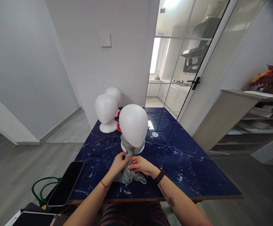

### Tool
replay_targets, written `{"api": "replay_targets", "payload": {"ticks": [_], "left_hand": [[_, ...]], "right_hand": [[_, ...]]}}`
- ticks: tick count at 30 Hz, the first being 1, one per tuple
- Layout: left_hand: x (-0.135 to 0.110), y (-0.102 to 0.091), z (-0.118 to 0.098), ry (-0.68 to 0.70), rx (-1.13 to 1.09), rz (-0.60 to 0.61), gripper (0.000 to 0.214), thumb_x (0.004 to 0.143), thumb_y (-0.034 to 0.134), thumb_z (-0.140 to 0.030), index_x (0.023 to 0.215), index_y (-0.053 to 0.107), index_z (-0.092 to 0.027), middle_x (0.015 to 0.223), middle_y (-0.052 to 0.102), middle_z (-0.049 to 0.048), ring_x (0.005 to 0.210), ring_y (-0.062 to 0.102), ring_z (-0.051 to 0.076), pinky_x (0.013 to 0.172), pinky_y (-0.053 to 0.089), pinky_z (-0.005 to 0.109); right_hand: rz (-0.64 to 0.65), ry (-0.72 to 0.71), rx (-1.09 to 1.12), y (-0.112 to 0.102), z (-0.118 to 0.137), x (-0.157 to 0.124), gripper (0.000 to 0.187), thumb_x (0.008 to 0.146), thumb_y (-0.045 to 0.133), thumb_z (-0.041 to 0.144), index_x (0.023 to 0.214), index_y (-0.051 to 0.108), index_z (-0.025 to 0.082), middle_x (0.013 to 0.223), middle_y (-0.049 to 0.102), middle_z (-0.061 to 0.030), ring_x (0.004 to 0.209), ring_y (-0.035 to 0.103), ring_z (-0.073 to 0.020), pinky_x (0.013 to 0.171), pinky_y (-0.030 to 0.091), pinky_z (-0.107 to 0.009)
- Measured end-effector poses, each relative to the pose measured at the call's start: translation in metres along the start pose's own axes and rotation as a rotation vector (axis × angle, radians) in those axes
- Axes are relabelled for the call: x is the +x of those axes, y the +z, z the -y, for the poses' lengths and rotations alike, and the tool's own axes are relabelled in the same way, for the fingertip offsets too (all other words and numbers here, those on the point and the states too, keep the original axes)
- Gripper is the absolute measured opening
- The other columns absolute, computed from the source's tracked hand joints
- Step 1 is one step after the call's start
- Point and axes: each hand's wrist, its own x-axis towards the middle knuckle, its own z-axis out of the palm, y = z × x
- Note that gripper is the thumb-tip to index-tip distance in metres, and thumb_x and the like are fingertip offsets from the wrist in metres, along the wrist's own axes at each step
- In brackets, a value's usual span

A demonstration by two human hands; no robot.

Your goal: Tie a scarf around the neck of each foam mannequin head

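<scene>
A grey scarf point(126, 175) is wrapped around the neck of a white mannequin head point(133, 124) that stands on the dark blue table. Its loose ends hang down the front and spread on the tabletop. My left hand point(119, 162) pinches the scarf just below the neck, from the left. From the right, my right hand point(142, 164) has its fingers curled on the same gathered cloth, close to the left fingertips. How the cloth is crossed beneath the fingers is partly hidden.
Two more white mannequin heads point(106, 110) stand at the back left, with something red behind. A black phone point(67, 183) overhangs the blue marbled table's point(174, 163) left edge; another phone point(34, 218) lies lower. A glass door point(174, 62) and shelf point(244, 122) are beyond.
</scene>
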Motion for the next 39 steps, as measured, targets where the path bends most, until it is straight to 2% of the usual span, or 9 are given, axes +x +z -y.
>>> {"api": "replay_targets", "payload": {"ticks": [4, 10, 15, 21, 24, 27, 30, 34, 39], "left_hand": [[-0.002, -0.002, -0.002, -0.273, -0.524, 0.042, 0.022, 0.059, 0.07, -0.026, 0.068, 0.052, -0.016, 0.055, 0.055, -0.0035, 0.05, 0.051, 0.011, 0.054, 0.042, 0.024], [-0.015, -0.015, -0.008, -0.407, -0.671, 0.208, 0.015, 0.07, 0.063, -0.023, 0.081, 0.059, -0.014, 0.068, 0.065, 0.0037, 0.063, 0.063, 0.017, 0.066, 0.051, 0.031], [-0.045, -0.024, -0.017, -0.341, -0.72, 0.348, 0.073, 0.059, 0.075, -0.009, 0.124, 0.043, -0.021, 0.104, 0.065, 0.0078, 0.088, 0.066, 0.02, 0.082, 0.05, 0.034], [-0.091, -0.044, -0.023, -0.406, -0.477, 0.478, 0.072, 0.071, 0.07, -0.028, 0.135, 0.035, -0.029, 0.111, 0.062, 0.0075, 0.092, 0.065, 0.023, 0.072, 0.055, 0.036], [-0.095, -0.054, -0.014, -0.291, -0.122, 0.374, 0.057, 0.077, 0.061, -0.041, 0.129, 0.045, -0.023, 0.096, 0.067, 0.0069, 0.085, 0.065, 0.022, 0.073, 0.054, 0.036], [-0.074, -0.062, -0.002, -0.019, 0.156, 0.069, 0.042, 0.08, 0.053, -0.041, 0.114, 0.059, -0.016, 0.095, 0.068, 0.0089, 0.087, 0.065, 0.021, 0.085, 0.049, 0.036], [-0.032, -0.059, 0.005, 0.145, 0.215, -0.151, 0.044, 0.081, 0.046, -0.027, 0.123, 0.052, -0.013, 0.118, 0.062, 0.0134, 0.105, 0.06, 0.021, 0.094, 0.045, 0.035], [0.026, -0.04, 0.009, 0.129, 0.325, -0.184, 0.068, 0.066, 0.045, -0.005, 0.134, 0.039, -0.012, 0.141, 0.042, 0.0163, 0.128, 0.042, 0.024, 0.103, 0.039, 0.037], [0.058, -0.02, 0.014, 0.297, 0.369, -0.106, 0.071, 0.058, 0.047, 0.0, 0.128, 0.044, -0.009, 0.132, 0.051, 0.0164, 0.127, 0.043, 0.027, 0.109, 0.029, 0.043]], "right_hand": [[0.131, 0.096, -0.003, -0.011, 0.015, -0.015, 0.03, 0.055, 0.08, 0.031, 0.073, 0.064, 0.013, 0.062, 0.057, 0.0043, 0.056, 0.053, -0.0062, 0.059, 0.049, -0.021], [0.191, 0.06, -0.126, -0.026, 0.024, -0.022, 0.032, 0.06, 0.075, 0.037, 0.078, 0.069, 0.011, 0.075, 0.069, -0.0062, 0.066, 0.064, -0.0134, 0.057, 0.048, -0.021], [-0.297, -0.123, -0.167, -0.038, 0.016, -0.004, 0.027, 0.062, 0.07, 0.038, 0.067, 0.067, 0.012, 0.069, 0.07, -0.0077, 0.053, 0.06, -0.0109, 0.043, 0.032, -0.016], [-0.65, -0.29, -0.14, -0.054, 0.01, 0.007, 0.03, 0.063, 0.065, 0.04, 0.072, 0.066, 0.011, 0.068, 0.069, -0.009, 0.05, 0.056, -0.0123, 0.044, 0.033, -0.02], [-0.797, -0.366, -0.167, -0.061, 0.008, 0.008, 0.031, 0.066, 0.06, 0.038, 0.08, 0.065, 0.011, 0.076, 0.069, -0.0101, 0.062, 0.06, -0.0165, 0.053, 0.044, -0.026], [-0.935, -0.446, -0.271, -0.069, 0.002, 0.01, 0.038, 0.064, 0.055, 0.023, 0.1, 0.061, 0.013, 0.099, 0.066, -0.0118, 0.083, 0.062, -0.0207, 0.076, 0.048, -0.035], [-0.92, -0.507, -0.517, -0.075, -0.006, 0.015, 0.067, 0.059, 0.051, 0.01, 0.125, 0.048, 0.013, 0.125, 0.055, -0.015, 0.108, 0.056, -0.0247, 0.095, 0.041, -0.042], [-0.704, -0.441, -0.687, -0.08, -0.011, 0.025, 0.093, 0.053, 0.065, 0.011, 0.14, 0.029, 0.012, 0.143, 0.034, -0.0193, 0.132, 0.033, -0.03, 0.109, 0.026, -0.045], [-0.447, -0.561, -0.787, -0.087, 0.0, 0.042, 0.118, 0.039, 0.084, 0.028, 0.14, 0.025, 0.015, 0.142, 0.034, -0.0183, 0.131, 0.033, -0.0317, 0.11, 0.023, -0.047]]}}
